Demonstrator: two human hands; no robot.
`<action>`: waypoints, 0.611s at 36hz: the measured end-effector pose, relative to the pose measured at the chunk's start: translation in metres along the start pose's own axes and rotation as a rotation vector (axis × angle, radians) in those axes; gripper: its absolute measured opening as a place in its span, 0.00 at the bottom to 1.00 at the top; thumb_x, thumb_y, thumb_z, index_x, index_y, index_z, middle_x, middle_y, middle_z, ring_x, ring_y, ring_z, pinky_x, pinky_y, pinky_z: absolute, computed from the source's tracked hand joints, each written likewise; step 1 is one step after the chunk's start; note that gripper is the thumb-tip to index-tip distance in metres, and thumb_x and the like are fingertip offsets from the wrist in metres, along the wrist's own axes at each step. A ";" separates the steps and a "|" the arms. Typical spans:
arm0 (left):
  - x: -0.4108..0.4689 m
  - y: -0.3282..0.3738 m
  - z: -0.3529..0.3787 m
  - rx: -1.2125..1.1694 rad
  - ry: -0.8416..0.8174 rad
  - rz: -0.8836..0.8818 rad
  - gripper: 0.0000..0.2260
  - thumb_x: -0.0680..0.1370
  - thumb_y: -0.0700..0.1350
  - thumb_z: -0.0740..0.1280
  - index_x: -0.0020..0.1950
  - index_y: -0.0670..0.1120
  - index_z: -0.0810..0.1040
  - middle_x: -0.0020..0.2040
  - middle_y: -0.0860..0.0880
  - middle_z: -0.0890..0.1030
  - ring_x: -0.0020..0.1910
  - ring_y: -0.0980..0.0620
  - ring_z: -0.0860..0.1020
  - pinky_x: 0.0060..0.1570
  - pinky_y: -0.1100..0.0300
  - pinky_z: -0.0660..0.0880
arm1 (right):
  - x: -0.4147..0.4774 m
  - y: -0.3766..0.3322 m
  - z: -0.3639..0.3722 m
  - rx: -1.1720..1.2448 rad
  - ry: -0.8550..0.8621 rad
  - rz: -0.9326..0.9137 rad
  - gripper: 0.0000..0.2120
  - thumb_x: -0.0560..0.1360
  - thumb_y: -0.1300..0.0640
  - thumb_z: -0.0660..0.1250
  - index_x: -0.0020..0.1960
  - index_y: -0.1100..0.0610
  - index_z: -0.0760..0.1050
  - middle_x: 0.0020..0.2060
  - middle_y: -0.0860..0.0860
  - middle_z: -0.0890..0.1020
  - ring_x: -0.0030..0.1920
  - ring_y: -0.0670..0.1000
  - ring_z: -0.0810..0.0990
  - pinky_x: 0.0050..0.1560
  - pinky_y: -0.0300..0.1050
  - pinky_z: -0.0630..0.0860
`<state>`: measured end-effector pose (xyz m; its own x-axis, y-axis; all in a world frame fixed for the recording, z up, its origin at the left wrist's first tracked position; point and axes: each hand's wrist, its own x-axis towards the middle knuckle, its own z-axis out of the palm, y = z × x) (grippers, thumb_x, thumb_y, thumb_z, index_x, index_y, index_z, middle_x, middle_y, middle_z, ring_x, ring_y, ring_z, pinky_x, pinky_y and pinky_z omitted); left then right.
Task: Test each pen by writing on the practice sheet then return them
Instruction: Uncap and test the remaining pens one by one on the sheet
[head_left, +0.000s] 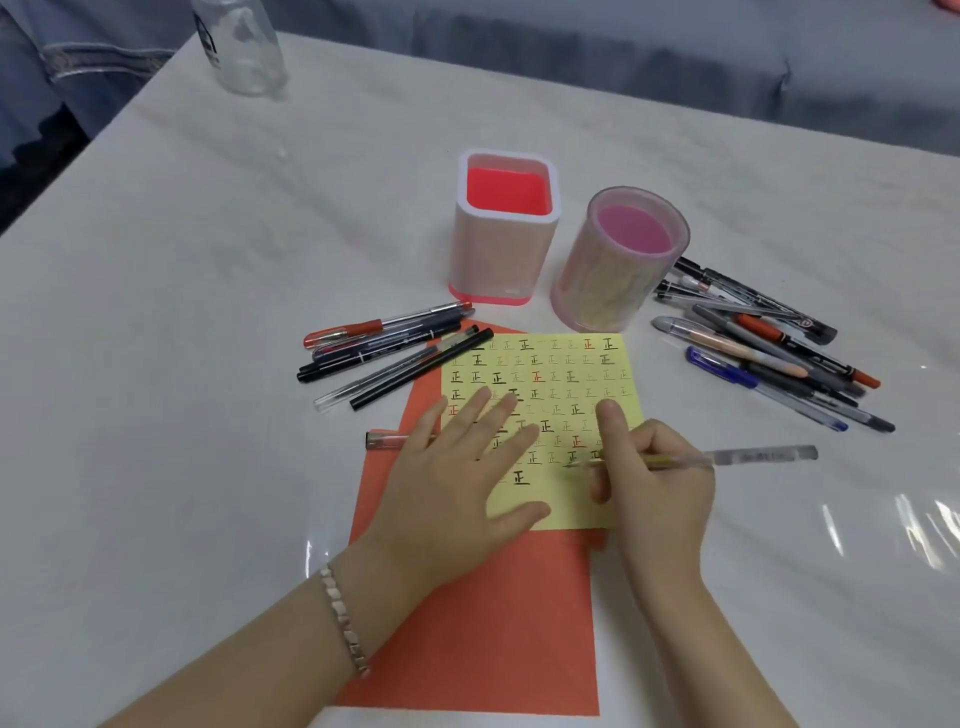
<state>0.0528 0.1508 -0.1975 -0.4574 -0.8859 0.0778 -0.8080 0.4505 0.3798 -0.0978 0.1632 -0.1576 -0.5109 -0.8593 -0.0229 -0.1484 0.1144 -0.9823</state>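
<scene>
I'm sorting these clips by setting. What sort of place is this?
Probably a home or office table used as a writing desk: a white covered table, two pen holders, loose pens and a yellow practice sheet.

I see a white table (208, 291) under glossy clear film, and grey-blue cloth (675, 57) hanging behind its far edge.

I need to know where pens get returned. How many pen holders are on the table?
2. A square white holder with a red inside stands behind the yellow practice sheet; a round translucent pink holder stands just to its right. Both look empty.
</scene>
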 end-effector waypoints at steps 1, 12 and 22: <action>0.000 0.000 0.000 -0.006 0.011 0.000 0.27 0.72 0.65 0.56 0.66 0.54 0.74 0.69 0.50 0.71 0.71 0.49 0.65 0.68 0.48 0.53 | 0.000 0.003 0.004 -0.007 0.008 -0.010 0.23 0.72 0.55 0.70 0.24 0.60 0.64 0.18 0.55 0.70 0.21 0.46 0.66 0.26 0.33 0.65; 0.001 -0.002 0.004 -0.047 0.096 -0.013 0.28 0.69 0.66 0.59 0.64 0.55 0.75 0.69 0.52 0.71 0.71 0.52 0.65 0.68 0.46 0.54 | -0.005 0.025 0.022 -0.112 0.062 -0.112 0.17 0.67 0.57 0.62 0.23 0.57 0.58 0.19 0.49 0.63 0.24 0.45 0.62 0.28 0.33 0.61; 0.001 -0.002 0.005 -0.064 0.114 -0.027 0.28 0.68 0.66 0.60 0.64 0.56 0.75 0.70 0.53 0.70 0.71 0.52 0.64 0.70 0.46 0.52 | -0.004 0.027 0.025 -0.175 0.032 -0.132 0.18 0.64 0.49 0.61 0.24 0.60 0.60 0.22 0.61 0.69 0.25 0.52 0.66 0.30 0.42 0.64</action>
<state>0.0520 0.1493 -0.2032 -0.3875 -0.9062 0.1695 -0.7924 0.4214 0.4411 -0.0789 0.1578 -0.1889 -0.5038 -0.8565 0.1121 -0.3587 0.0894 -0.9292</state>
